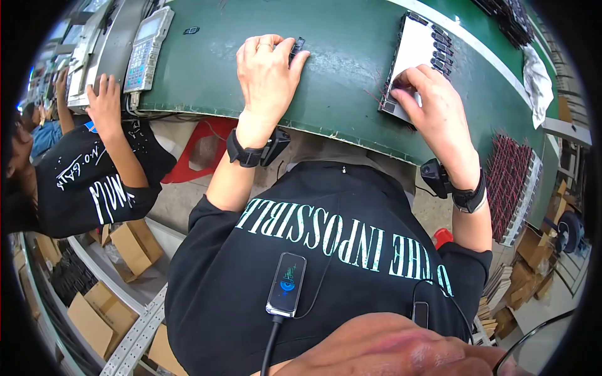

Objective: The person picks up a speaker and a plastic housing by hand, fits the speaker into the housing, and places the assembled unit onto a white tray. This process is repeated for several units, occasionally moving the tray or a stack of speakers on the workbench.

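My left hand [266, 72] is over the green work surface [338, 75], with thumb and index finger closed around a small black plastic part [299, 45]. The fingers hide much of that part. To the right, my right hand [434, 100] bends over the near end of a flat tray [414, 47] with a white face. Its thumb and fingertips are drawn together there; whatever lies between them is hidden. Several small black parts [442, 50] sit in a row along the tray's right side. Thin dark red wires [375, 95] stick out by its left edge.
A grey handheld-style device with keypad and screen [147, 50] lies at the left. Another small black part [192, 30] rests near it. A co-worker's hand [105, 103] reaches in at far left. Right, a bundle of red-wired pieces [511, 175] and a white cloth [537, 84] lie.
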Demonstrator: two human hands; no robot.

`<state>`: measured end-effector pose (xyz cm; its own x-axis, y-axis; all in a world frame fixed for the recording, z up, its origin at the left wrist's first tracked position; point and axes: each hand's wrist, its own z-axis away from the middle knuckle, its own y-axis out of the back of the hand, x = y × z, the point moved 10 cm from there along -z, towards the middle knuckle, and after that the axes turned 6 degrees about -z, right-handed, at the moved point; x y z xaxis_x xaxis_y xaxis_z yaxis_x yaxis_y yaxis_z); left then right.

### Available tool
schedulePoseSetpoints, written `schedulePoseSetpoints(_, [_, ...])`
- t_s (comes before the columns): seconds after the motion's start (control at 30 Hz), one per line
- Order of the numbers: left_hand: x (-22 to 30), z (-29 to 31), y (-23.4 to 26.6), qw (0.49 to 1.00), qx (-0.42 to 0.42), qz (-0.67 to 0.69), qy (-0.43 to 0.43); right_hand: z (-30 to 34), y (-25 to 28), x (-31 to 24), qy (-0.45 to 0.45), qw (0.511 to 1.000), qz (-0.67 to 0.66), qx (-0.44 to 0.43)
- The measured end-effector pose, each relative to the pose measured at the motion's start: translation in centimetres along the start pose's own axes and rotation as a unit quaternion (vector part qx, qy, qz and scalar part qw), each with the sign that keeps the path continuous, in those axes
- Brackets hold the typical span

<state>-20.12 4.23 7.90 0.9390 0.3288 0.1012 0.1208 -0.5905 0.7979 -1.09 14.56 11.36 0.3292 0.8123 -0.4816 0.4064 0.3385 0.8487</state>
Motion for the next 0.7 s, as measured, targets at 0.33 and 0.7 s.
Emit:
schedulePoseSetpoints(0.33, [2.4,0.3,1.2,0.992,0.013,0.122,-0.034,1.6,0.2,-0.5,-0.017,0.997,-0.069,0.013])
schedulePoseSetpoints(0.7, [8.1,0.1,0.6,0.846,-0.144,0.508,0.066,4.2,1.4,1.6,-0.138,0.853,-0.484,0.137])
